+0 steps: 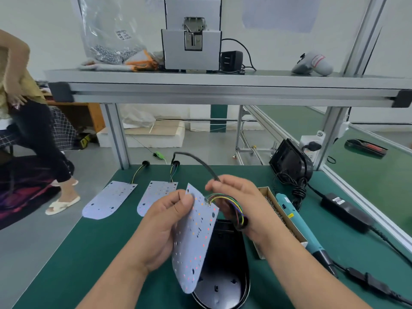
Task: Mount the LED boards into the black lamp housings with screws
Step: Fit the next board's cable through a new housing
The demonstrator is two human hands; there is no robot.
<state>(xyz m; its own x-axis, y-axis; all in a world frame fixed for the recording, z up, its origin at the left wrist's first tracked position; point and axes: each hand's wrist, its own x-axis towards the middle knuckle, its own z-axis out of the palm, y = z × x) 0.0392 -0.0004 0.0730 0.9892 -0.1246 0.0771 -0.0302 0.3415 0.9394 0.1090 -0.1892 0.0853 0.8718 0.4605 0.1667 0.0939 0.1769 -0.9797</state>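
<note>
My left hand [166, 228] grips the left edge of a white LED board [196, 239], held tilted on its side above an open black lamp housing [225, 273] on the green mat. My right hand [238, 201] is closed on the board's black cable [200, 162] and its bundle of coloured wires [231, 206] at the board's top edge. Two more LED boards [109, 199] [153, 195] lie flat further back on the left, each with wires running to the table's far edge.
A cardboard box of screws [278, 217] and a teal electric screwdriver [301, 228] lie right of the housing. A black power adapter [345, 211] and cables sit at the right. A shelf [223, 85] carries a screw feeder [191, 34]. A person stands at the left.
</note>
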